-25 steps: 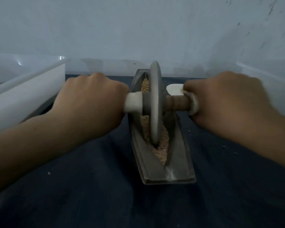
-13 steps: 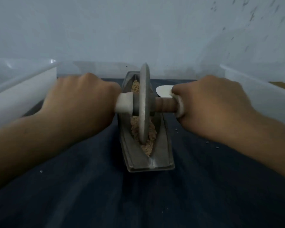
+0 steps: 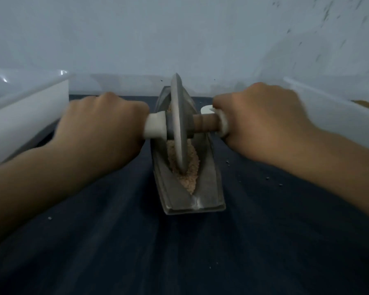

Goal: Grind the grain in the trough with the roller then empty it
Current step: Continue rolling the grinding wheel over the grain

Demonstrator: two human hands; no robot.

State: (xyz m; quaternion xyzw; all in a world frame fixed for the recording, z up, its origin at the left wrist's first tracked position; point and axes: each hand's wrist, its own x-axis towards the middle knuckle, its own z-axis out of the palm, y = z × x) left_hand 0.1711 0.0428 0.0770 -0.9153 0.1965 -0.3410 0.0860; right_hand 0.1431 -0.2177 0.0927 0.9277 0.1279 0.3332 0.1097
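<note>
Single head view, sitting close above the trough (image 3: pixel 190 167), looking forward and down toward the wall (image 3: pixel 179 35) behind it.

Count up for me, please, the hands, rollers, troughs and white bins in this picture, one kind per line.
Hands: 2, the left hand and the right hand, each gripping a handle end.
Rollers: 1, the roller.
Troughs: 1, the trough, holding grain.
White bins: 2, the left bin and the right bin.
Total: 6
</note>
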